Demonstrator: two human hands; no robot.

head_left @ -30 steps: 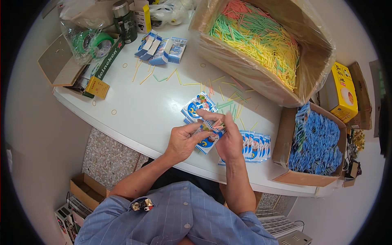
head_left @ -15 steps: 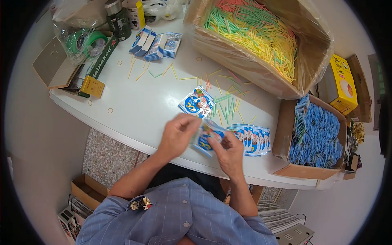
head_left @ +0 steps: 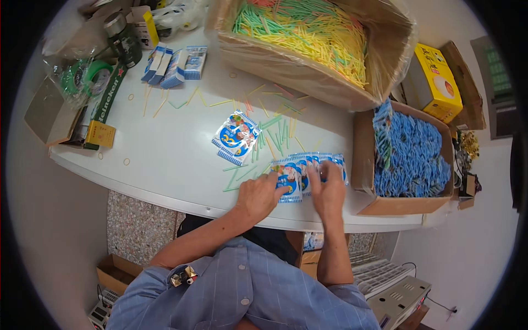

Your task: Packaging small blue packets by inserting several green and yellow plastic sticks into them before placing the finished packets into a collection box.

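On the white table, an overlapping row of blue and white printed packets (head_left: pixel 308 165) lies in front of me. My left hand (head_left: pixel 256 198) is at the row's left end, thumb on the face of the leftmost packet (head_left: pixel 290 177) and curled fingers at its edge. Over the middle and right of the row, my right hand (head_left: pixel 329 193) has its fingertips down on the packets, thumb and fingers apart and slightly blurred. Further left, a small pile of similar packets (head_left: pixel 237 135) lies flat. Thin green, yellow and pink sticks (head_left: pixel 279 132) are scattered around it.
A large plastic-lined carton (head_left: pixel 291 69) full of coloured sticks stands at the back. To the right, another carton (head_left: pixel 396 208) holds many blue packets, beside a yellow box (head_left: pixel 438 82). Small blue boxes (head_left: pixel 175 69), green tape (head_left: pixel 96 77) and a flask (head_left: pixel 124 41) are at the back left.
The packet held up between both hands now lies at the left end of the row. Both hands have moved right to the row, and the whole view has shifted.
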